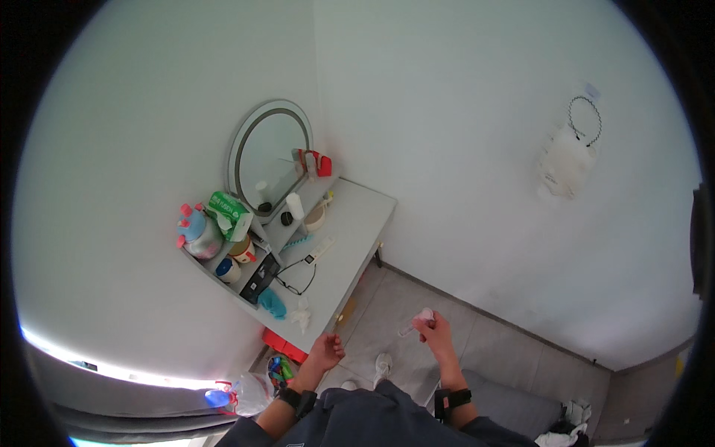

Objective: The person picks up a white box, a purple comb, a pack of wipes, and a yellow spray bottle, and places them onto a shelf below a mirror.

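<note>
My right hand (433, 329) pinches a small clear, pinkish plastic item (416, 322) with a rounded end, held over the floor; its exact kind cannot be told. Near the front corner of the dressing table (349, 223), my left hand (330, 349) has its fingers loosely curled, with nothing seen in it. On the tabletop by that hand lie a crumpled white tissue (301, 314) and a blue cloth-like item (272, 303). Farther back are a pair of eyeglasses (291, 288), a white remote control (319, 251) and a blue comb (297, 242).
A round mirror (272, 162) stands on the table's shelf, with a green tissue pack (229, 212) and a silver-blue bottle (200, 233) beside it. Below is a red box (284, 345). A grey cushion-like item (503, 402) lies right; a white bag (567, 162) hangs on the wall.
</note>
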Tool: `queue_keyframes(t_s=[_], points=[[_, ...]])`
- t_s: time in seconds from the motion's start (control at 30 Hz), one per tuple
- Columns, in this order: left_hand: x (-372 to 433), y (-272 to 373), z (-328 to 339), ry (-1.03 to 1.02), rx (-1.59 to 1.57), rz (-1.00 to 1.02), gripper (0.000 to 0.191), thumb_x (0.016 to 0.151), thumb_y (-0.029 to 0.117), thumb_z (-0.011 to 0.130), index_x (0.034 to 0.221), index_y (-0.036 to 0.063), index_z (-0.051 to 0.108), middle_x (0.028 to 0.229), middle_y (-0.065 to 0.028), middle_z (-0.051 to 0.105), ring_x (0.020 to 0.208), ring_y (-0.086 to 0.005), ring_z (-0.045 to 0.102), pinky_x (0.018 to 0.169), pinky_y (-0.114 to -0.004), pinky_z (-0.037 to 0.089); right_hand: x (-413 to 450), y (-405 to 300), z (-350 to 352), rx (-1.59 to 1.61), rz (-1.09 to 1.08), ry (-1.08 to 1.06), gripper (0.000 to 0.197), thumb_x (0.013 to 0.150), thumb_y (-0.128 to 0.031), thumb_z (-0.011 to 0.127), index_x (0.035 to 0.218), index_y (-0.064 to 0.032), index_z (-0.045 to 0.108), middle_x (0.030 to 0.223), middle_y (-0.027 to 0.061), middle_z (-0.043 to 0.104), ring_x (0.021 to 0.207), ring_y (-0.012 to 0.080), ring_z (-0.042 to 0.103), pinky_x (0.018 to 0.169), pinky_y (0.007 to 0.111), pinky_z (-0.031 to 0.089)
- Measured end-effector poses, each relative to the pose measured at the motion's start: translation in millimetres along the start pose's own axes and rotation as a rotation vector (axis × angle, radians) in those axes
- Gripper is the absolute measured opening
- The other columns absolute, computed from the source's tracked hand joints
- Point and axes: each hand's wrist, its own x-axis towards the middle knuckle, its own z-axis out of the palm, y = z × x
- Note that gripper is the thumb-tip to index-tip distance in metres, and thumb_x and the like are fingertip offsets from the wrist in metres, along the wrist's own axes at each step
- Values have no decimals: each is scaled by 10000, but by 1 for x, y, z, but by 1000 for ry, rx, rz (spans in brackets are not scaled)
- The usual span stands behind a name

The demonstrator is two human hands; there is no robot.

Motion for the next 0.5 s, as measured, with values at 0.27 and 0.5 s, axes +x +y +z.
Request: queue_keyframes(t_s=[0.27, 0.5], points=[[38, -7, 46, -19, -2, 28, 91, 763, 154, 513, 751, 66, 535, 610, -5, 480, 516, -124, 406, 488, -252, 340, 49, 2, -37, 15, -34, -30, 195, 753, -137, 664, 866, -20, 556, 631, -1, 545, 467, 57, 462, 409, 210, 358], [66, -16, 73, -22, 11, 51, 103, 771, 162, 521, 739, 66, 539, 612, -5, 490, 522, -119, 413, 480, -249, 337, 78, -4, -65, 45, -33, -52, 183, 750, -125, 661, 855, -21, 553, 624, -2, 538, 462, 57, 455, 409, 210, 353]])
